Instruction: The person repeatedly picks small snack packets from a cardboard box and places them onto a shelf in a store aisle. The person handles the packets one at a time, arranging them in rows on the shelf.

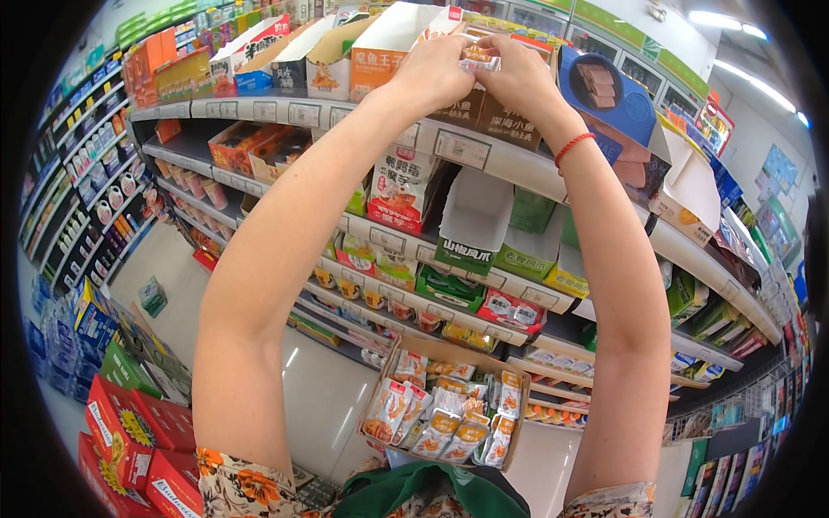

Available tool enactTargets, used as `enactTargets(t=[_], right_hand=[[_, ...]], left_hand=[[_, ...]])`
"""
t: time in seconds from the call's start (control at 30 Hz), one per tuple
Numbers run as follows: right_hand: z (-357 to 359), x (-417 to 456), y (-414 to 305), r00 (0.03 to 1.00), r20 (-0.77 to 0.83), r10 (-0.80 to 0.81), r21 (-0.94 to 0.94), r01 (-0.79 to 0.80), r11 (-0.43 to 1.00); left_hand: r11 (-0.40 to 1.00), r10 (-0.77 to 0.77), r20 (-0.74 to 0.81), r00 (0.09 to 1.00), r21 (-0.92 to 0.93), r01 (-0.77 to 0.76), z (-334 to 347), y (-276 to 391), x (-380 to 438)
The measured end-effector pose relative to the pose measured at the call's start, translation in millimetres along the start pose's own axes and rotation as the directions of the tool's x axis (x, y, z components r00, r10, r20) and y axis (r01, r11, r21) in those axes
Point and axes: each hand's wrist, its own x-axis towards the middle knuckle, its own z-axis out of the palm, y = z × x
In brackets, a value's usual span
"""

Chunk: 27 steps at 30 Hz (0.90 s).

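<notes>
Both arms reach up to the top shelf of a store rack. My left hand and my right hand meet at a small white and orange snack packet, their fingers closed on its two sides. It is over brown display boxes on the top shelf. A red cord circles my right wrist. Low before my body stands an open cardboard box with many orange and white snack packets inside. What supports this box is hidden.
An orange display box stands left of my hands, a blue one to the right. Lower shelves hold an open green and white carton and other snacks. Red beer cartons are stacked at the lower left.
</notes>
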Motion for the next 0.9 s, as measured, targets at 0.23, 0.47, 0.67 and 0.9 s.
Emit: enactTargets(t=[0.23,0.47,0.67,0.9], right_hand=[[2,18,2,0.988,0.142,0.063,-0.085,-0.051,0.995],[8,24,12,0.989,0.150,-0.001,0.006,0.000,1.000],[13,23,17,0.998,0.014,-0.056,-0.074,0.057,0.996],[4,17,10,0.961,-0.253,-0.108,0.052,0.125,0.991]], left_hand=[[1.000,-0.027,0.042,0.999,0.007,0.027,-5,2,0],[1.000,-0.007,0.004,1.000,0.021,0.007,-3,-1,-1],[0.999,-0.040,0.026,0.999,0.010,0.040,-1,0,2],[0.991,-0.130,-0.058,0.990,-0.026,0.129,-1,9,-2]])
